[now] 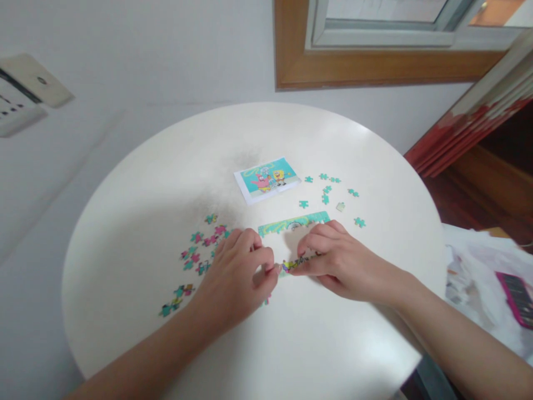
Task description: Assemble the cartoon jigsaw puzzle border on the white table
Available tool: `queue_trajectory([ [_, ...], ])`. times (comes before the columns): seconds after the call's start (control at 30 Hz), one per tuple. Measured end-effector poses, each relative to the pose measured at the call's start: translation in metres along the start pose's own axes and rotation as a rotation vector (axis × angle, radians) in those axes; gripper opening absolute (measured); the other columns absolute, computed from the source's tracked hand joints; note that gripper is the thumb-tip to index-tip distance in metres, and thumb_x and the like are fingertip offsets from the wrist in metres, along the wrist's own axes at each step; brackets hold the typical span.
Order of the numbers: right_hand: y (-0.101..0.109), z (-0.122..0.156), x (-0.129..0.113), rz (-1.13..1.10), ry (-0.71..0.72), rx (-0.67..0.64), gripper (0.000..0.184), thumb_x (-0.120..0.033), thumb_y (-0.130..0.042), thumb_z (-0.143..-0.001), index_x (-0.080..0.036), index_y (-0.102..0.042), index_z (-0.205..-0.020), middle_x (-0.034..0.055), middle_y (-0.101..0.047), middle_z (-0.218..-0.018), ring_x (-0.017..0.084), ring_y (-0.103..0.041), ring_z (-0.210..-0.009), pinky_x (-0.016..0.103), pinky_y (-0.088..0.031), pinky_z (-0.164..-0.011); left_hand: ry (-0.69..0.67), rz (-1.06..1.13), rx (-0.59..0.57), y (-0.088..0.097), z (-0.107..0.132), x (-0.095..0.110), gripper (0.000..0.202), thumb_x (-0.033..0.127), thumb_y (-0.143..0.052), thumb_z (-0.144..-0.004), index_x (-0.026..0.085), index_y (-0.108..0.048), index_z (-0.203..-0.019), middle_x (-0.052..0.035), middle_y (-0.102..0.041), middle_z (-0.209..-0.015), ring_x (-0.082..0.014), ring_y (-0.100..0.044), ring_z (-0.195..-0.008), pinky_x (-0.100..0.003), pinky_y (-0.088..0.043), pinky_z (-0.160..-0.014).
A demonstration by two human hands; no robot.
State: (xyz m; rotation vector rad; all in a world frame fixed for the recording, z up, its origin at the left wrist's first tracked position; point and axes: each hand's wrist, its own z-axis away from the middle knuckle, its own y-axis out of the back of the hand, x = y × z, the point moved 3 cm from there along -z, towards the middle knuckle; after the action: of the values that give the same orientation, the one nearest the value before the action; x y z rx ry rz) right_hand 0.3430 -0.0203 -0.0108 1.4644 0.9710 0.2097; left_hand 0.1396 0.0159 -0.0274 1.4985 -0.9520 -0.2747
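On the round white table, a jigsaw strip with a teal and yellow pattern forms the upper edge of a partly joined puzzle. Below it, a lower row of joined jigsaw pieces shows yellow, purple and pale green. My left hand is curled, its thumb and index finger pinched on a jigsaw piece at this row's left end; the fingertips mostly cover it. My right hand reaches over from the right, thumb and bent fingers gripping the row's pieces. Part of the row is hidden beneath that hand.
Loose pink and teal jigsaw pieces lie left of my left hand. Several teal pieces are scattered at the upper right. A cartoon picture card lies behind the puzzle. A pink-edged phone rests beyond the table's right edge.
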Motion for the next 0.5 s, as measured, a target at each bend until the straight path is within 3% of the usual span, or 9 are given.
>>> queue_trajectory([
  [0.27, -0.002, 0.001, 0.001, 0.004, 0.01, -0.001, 0.032, -0.015, -0.057, -0.094, -0.029, -0.074, -0.117, 0.0044, -0.067, -0.109, 0.022, -0.052, -0.103, 0.041, -0.031, -0.093, 0.048, -0.005, -0.015, 0.008, -0.004, -0.01, 0.016, 0.028, -0.056, -0.092, 0.021, -0.066, -0.081, -0.0052, -0.053, -0.092, -0.0244, -0.052, -0.089, -0.046, -0.041, -0.087],
  [0.4, -0.002, 0.002, 0.001, 0.008, 0.009, -0.005, 0.03, -0.017, -0.056, -0.095, -0.028, -0.074, -0.116, 0.0045, -0.067, -0.11, 0.022, -0.052, -0.105, 0.04, -0.032, -0.092, 0.02, 0.02, -0.058, 0.018, -0.003, -0.012, 0.008, 0.028, -0.066, -0.086, 0.023, -0.067, -0.091, -0.0044, -0.054, -0.096, -0.0256, -0.052, -0.094, -0.046, -0.041, -0.089],
  [0.5, -0.002, 0.002, 0.0, 0.01, 0.008, -0.003, 0.028, -0.016, -0.057, -0.095, -0.028, -0.075, -0.113, 0.0044, -0.067, -0.11, 0.022, -0.052, -0.105, 0.04, -0.032, -0.091, -0.023, 0.033, -0.108, 0.017, 0.0, -0.011, 0.018, 0.029, -0.073, -0.081, 0.025, -0.066, -0.097, -0.0032, -0.055, -0.099, -0.0257, -0.051, -0.098, -0.045, -0.04, -0.09],
])
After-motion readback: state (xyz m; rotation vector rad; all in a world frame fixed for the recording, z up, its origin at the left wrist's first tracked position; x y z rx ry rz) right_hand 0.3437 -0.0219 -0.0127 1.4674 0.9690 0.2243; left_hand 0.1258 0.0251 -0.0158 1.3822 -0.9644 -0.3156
